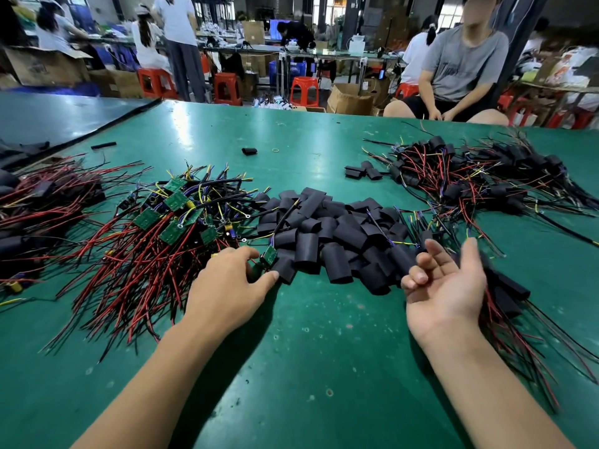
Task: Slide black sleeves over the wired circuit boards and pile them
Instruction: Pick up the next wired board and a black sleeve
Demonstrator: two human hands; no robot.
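My left hand (pixel 227 286) is curled over the near edge of the tangle, thumb and forefinger on either side of one small green circuit board (pixel 269 256). I cannot tell whether they already pinch it. My right hand (pixel 445 286) lies palm up, fingers loosely bent and holding nothing. The heap of black sleeves (pixel 330 228) sits on the desk (pixel 308 351) between my hands and just beyond them. The bare wired boards (pixel 171 218) lie beyond my left hand, and a pile of sleeved boards (pixel 509 296) is just outside my right. I judge the board to be light and rigid, though its soldered joints look fragile, so I'd hold it by its edges, not by the leads. The red and black wires (pixel 139 280) are limp and will probably snag their neighbours on the way out. The sleeves look soft and flattened, so I'd pinch one by its sides to open its mouth.
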